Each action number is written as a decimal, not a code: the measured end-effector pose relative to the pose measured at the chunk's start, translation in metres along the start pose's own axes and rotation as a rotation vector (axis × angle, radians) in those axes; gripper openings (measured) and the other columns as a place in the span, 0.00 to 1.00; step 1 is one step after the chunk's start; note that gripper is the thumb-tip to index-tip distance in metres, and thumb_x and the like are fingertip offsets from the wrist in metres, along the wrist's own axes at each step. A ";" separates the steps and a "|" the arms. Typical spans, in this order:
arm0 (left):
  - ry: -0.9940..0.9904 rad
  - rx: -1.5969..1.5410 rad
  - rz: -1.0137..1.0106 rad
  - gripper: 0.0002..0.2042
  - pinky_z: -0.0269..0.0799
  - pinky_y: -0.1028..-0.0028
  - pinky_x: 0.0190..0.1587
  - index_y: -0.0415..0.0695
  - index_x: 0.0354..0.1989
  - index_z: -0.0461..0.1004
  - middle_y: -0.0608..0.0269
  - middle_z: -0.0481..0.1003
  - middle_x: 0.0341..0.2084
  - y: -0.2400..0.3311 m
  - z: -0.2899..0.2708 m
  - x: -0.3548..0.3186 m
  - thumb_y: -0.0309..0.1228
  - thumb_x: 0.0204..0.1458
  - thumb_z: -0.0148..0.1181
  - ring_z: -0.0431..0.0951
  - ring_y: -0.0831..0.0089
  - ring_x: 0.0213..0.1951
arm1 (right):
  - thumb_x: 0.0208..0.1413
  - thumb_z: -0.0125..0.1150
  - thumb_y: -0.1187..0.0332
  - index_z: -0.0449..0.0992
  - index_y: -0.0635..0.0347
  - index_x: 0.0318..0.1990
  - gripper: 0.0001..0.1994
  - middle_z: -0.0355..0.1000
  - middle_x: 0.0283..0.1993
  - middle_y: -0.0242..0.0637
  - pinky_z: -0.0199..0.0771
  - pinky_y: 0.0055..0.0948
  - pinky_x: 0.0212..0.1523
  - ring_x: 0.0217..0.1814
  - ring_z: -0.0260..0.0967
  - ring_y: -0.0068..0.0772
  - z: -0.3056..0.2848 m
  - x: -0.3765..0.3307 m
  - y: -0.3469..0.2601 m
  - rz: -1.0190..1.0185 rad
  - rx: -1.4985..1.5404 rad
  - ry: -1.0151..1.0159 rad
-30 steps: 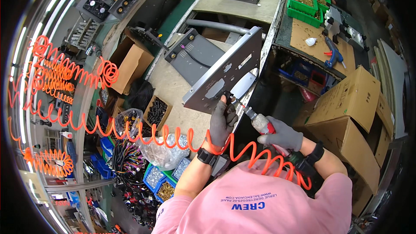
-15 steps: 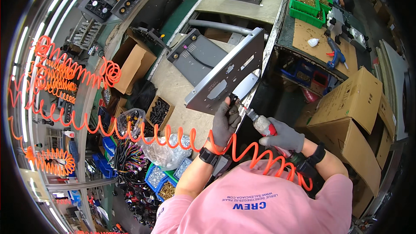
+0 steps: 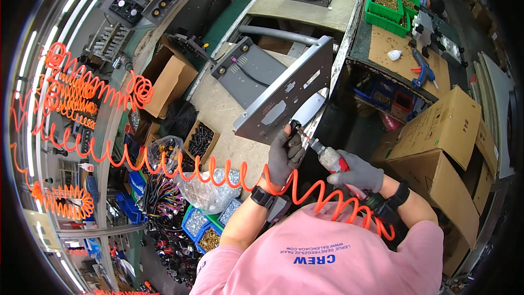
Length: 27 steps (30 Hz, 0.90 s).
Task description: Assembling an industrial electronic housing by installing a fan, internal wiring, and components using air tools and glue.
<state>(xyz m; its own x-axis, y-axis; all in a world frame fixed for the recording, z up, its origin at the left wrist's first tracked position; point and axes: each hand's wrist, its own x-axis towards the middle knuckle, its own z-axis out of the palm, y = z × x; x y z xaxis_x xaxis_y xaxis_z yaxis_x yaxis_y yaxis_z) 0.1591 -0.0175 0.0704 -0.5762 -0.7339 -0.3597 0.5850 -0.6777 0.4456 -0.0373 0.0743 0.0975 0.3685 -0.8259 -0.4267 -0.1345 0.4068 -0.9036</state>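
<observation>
Gloved in grey, my right hand (image 3: 360,172) wraps round a red and clear-bodied air screwdriver (image 3: 331,159), whose thin bit points up and left. Just ahead of that bit, my gloved left hand (image 3: 285,158) pinches a small black part (image 3: 295,125) in its fingertips; its exact kind is too small to tell. Both hands are at the lower edge of a dark grey metal panel (image 3: 289,95) with cut-outs, which stands tilted on the bench. An orange coiled air hose (image 3: 229,173) stretches across in front of my wrists.
Left of the panel are a carton of black parts (image 3: 202,141), a clear plastic bag (image 3: 210,191) and blue bins of screws (image 3: 195,222). At right stand a large cardboard box (image 3: 436,131), a blue glue gun (image 3: 422,68) and green bins (image 3: 385,3). Another person bends over far right.
</observation>
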 end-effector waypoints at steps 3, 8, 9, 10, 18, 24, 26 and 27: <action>-0.021 0.011 0.002 0.14 0.42 0.82 0.13 0.39 0.35 0.65 0.75 0.52 0.13 0.000 -0.004 0.001 0.41 0.56 0.45 0.46 0.85 0.11 | 0.42 0.63 0.61 0.62 0.62 0.45 0.25 0.64 0.29 0.32 0.67 0.21 0.26 0.27 0.63 0.20 -0.001 -0.001 0.002 0.003 0.115 -0.047; 0.045 0.311 0.138 0.14 0.41 0.81 0.14 0.41 0.33 0.67 0.75 0.51 0.12 0.001 0.002 -0.003 0.40 0.55 0.47 0.46 0.85 0.11 | 0.43 0.61 0.64 0.62 0.63 0.43 0.21 0.63 0.27 0.31 0.66 0.20 0.23 0.25 0.62 0.19 -0.004 -0.006 -0.007 0.126 0.449 -0.204; 0.087 0.333 0.133 0.13 0.41 0.81 0.14 0.41 0.32 0.67 0.75 0.51 0.11 0.002 0.006 -0.002 0.40 0.55 0.47 0.46 0.84 0.11 | 0.43 0.61 0.65 0.62 0.63 0.42 0.20 0.63 0.27 0.31 0.66 0.20 0.23 0.24 0.62 0.18 -0.005 -0.007 -0.006 0.156 0.507 -0.231; 0.128 0.355 0.128 0.12 0.40 0.81 0.15 0.42 0.31 0.68 0.75 0.51 0.10 0.002 0.009 -0.001 0.40 0.55 0.47 0.45 0.84 0.11 | 0.43 0.61 0.65 0.62 0.63 0.42 0.20 0.63 0.27 0.31 0.66 0.20 0.23 0.24 0.62 0.18 -0.003 -0.006 -0.005 0.157 0.506 -0.231; 0.224 0.339 0.107 0.12 0.41 0.81 0.14 0.41 0.31 0.67 0.76 0.51 0.11 0.008 0.007 0.003 0.38 0.54 0.47 0.46 0.85 0.11 | 0.42 0.62 0.62 0.62 0.63 0.40 0.21 0.63 0.28 0.31 0.65 0.20 0.26 0.25 0.61 0.18 0.001 0.006 -0.008 0.086 0.232 -0.066; 0.210 0.296 0.125 0.12 0.40 0.82 0.13 0.41 0.31 0.67 0.77 0.50 0.11 0.009 0.006 0.002 0.38 0.54 0.48 0.45 0.86 0.11 | 0.41 0.63 0.61 0.62 0.63 0.41 0.23 0.62 0.27 0.31 0.65 0.20 0.23 0.24 0.61 0.18 0.003 0.010 -0.009 0.069 0.226 -0.052; 0.217 0.284 0.129 0.11 0.40 0.82 0.13 0.41 0.31 0.67 0.77 0.50 0.11 0.010 0.009 0.000 0.38 0.54 0.48 0.45 0.86 0.11 | 0.41 0.63 0.61 0.62 0.62 0.41 0.23 0.62 0.27 0.31 0.66 0.20 0.23 0.24 0.61 0.18 0.004 0.012 -0.010 0.049 0.214 -0.046; 0.246 0.287 0.142 0.11 0.40 0.82 0.13 0.41 0.31 0.67 0.77 0.50 0.11 0.011 0.012 -0.001 0.38 0.54 0.48 0.45 0.86 0.11 | 0.41 0.63 0.61 0.62 0.62 0.41 0.23 0.62 0.27 0.31 0.66 0.20 0.23 0.24 0.62 0.18 0.005 0.013 -0.010 0.028 0.203 -0.040</action>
<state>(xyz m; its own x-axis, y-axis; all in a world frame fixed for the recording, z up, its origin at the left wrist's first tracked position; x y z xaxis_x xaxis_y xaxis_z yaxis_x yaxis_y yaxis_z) 0.1589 -0.0236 0.0849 -0.3273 -0.8319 -0.4481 0.4460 -0.5541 0.7029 -0.0266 0.0613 0.1010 0.4044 -0.7984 -0.4460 0.0418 0.5033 -0.8631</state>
